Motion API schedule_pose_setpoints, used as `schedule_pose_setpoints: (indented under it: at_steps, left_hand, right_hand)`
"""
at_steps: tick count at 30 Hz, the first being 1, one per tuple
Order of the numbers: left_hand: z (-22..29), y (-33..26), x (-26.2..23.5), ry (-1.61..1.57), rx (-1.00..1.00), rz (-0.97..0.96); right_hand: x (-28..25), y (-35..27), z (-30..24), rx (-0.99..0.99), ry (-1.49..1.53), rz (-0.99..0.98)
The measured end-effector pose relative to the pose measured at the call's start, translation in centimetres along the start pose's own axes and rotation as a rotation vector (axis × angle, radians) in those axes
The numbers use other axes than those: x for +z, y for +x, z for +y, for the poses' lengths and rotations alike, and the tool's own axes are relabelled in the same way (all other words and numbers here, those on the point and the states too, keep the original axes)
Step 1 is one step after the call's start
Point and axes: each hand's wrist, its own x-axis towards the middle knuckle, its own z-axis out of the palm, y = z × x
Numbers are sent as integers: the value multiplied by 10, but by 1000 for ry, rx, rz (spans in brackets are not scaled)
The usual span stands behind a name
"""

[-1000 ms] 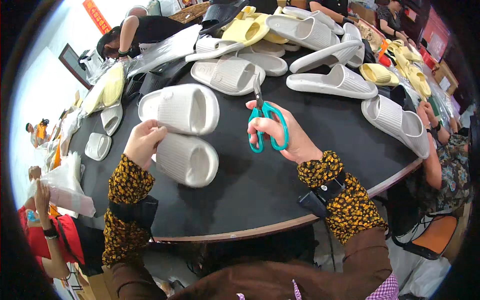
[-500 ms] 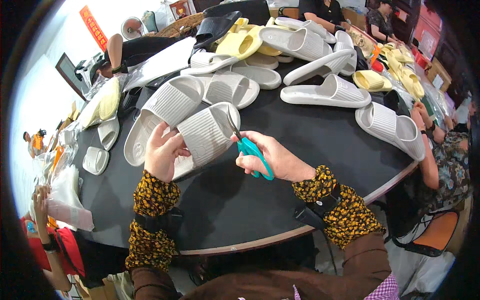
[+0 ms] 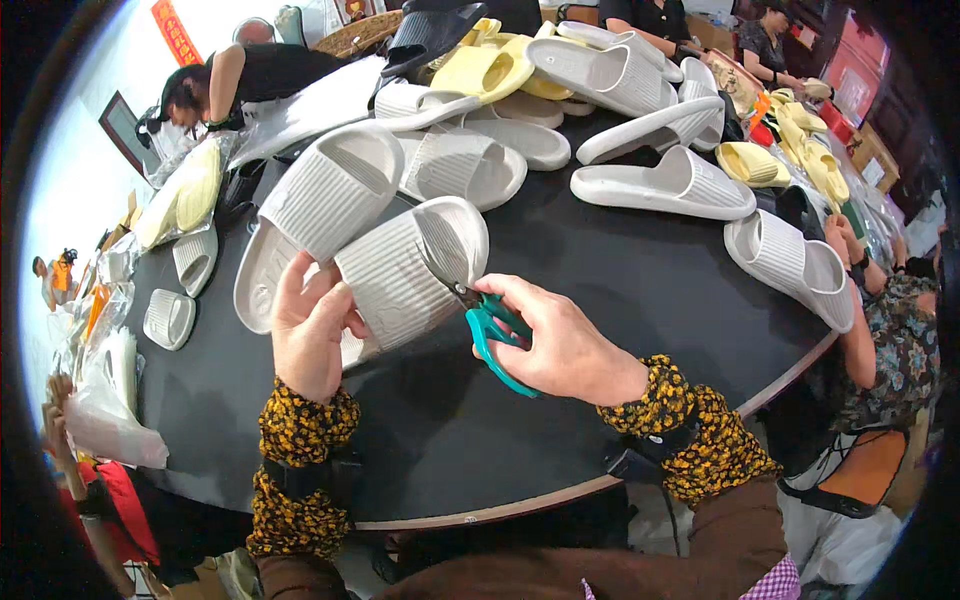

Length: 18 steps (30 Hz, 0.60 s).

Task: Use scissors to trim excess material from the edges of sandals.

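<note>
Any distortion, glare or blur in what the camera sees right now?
Head view: strong fisheye bending and black corners; head view: the white wall at left looks washed out; head view: the teal scissors and held grey slipper look fairly sharp.

the scene is bright, and the white wall [image 3: 75, 190] at the left is almost washed out. light seems to fall from above, making soft shadows on the black tabletop [image 3: 620, 420]. the grey slippers [image 3: 405, 275] look quite sharp. black fisheye corners surround the view, and the table edge [image 3: 560, 498] bends strongly.
</note>
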Motion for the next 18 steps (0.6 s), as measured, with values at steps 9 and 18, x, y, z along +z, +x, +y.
schedule_pose_setpoints:
  at_steps: [9, 18]
  left_hand:
    - [-3, -2, -5, -42, 39, 44]
    - [-1, -7, 1, -15, 66, 102]
  right_hand:
    - [5, -1, -1, -62, -165, 88]
    - [6, -4, -2, -59, -200, 104]
